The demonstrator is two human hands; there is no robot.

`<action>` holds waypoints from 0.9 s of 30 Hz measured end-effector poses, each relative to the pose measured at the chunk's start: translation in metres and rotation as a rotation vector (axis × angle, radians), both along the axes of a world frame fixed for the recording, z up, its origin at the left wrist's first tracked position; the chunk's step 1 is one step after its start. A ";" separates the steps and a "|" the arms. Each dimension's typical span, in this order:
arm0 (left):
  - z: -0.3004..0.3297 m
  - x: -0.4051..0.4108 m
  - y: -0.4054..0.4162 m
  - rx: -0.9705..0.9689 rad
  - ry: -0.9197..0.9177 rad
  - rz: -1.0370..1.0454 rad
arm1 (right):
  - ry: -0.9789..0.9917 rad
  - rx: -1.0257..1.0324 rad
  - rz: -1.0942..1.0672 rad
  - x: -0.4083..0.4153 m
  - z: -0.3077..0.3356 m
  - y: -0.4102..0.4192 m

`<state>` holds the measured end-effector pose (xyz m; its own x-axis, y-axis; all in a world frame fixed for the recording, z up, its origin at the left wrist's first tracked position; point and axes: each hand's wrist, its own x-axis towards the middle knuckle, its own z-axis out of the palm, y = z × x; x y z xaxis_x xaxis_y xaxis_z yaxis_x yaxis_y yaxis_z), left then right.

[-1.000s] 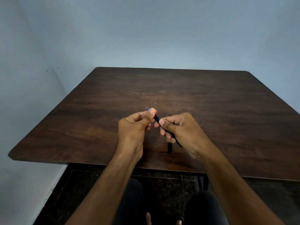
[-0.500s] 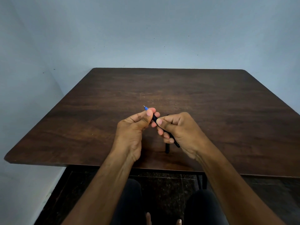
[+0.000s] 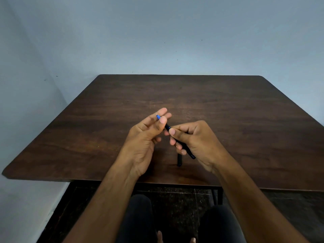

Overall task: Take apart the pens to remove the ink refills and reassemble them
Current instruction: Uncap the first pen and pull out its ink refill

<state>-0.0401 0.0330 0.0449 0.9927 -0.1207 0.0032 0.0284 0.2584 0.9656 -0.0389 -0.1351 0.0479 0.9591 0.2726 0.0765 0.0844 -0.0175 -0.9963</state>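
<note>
Pen (image 3: 177,139) sits in both hands above table's near edge, slanting up-left w/ its blue tip (image 3: 158,117) poking past the left fingers. Right hand (image 3: 196,142) is curled round the black barrel, thumb pressed on top, back end sticking out below the palm. Left hand (image 3: 145,137) is half spread, thumb & fingertips lightly pinching the tip end. 1 more black pen part (image 3: 179,159) lies on the dark wood table (image 3: 228,111) just under the right hand.
</note>
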 end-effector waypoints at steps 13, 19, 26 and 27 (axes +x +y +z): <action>0.000 0.003 -0.004 -0.109 0.083 0.172 | 0.000 0.014 0.020 0.001 -0.001 0.000; 0.003 -0.002 0.002 -0.016 0.038 0.010 | -0.026 0.004 -0.001 0.001 -0.003 0.000; 0.001 -0.003 0.005 -0.060 0.029 0.067 | -0.017 0.022 0.005 0.003 -0.004 -0.002; 0.001 -0.003 0.004 -0.071 0.040 0.089 | -0.015 0.025 0.005 0.003 -0.004 -0.002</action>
<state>-0.0430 0.0368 0.0456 0.9990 -0.0327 -0.0309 0.0399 0.3296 0.9433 -0.0357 -0.1369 0.0443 0.9563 0.2757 0.0978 0.0996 0.0076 -0.9950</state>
